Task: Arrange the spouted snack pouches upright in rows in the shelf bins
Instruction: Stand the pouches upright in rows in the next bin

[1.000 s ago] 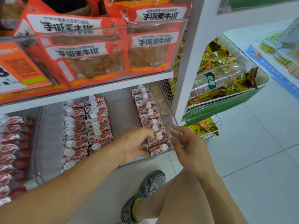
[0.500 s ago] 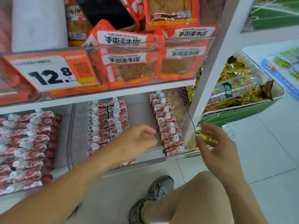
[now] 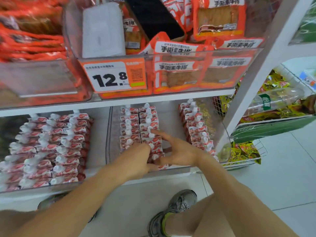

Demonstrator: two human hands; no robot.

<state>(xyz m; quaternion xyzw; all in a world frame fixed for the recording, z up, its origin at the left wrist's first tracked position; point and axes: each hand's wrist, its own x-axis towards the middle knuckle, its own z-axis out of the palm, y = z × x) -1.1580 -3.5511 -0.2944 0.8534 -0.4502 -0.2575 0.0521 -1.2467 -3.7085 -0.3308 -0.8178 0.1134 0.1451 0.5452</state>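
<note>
The left hand (image 3: 136, 159) and the right hand (image 3: 177, 151), fingers spread and holding nothing, press together between them the red-and-white white-capped spouted snack pouches (image 3: 150, 134), apparently to keep this row upright in the clear plastic shelf bin (image 3: 109, 134).

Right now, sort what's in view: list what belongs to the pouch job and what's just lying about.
Belongs to the job:
spouted pouches
clear middle bin
left bin of pouches
left hand
right hand

Just lying about:
orange snack packs
price tag
water bottle
yellow packets
</note>
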